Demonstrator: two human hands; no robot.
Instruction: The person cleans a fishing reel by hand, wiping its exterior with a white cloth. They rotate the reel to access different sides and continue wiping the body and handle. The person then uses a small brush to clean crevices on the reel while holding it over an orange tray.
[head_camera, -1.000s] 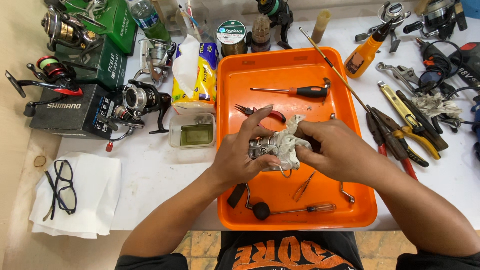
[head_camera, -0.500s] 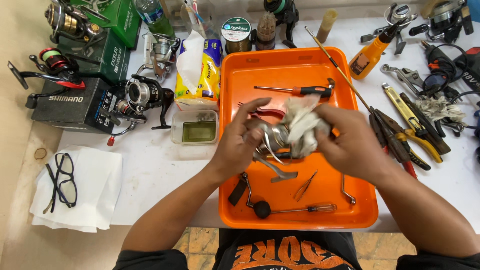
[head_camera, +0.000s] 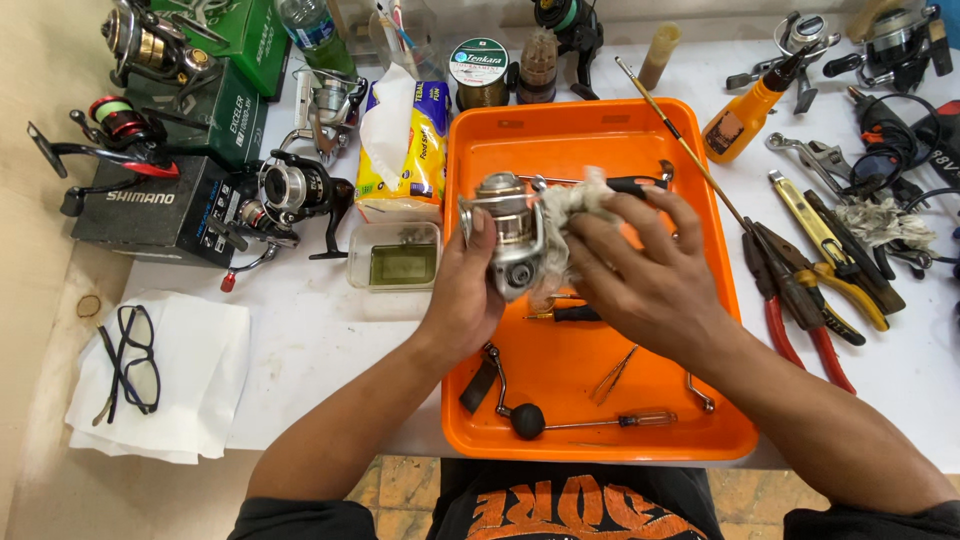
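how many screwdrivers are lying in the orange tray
3: one with a black and red handle at the tray's far side behind the hands, one black-handled under the right hand, one amber-handled near the front edge. Others may be hidden.

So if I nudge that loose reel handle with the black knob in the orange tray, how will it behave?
The reel handle looks like stiff metal, so it probably won't flex. Its round black knob may let it pivot or roll slightly. The orange tray looks smooth, so it would likely slide, and the raised rim should stop it.
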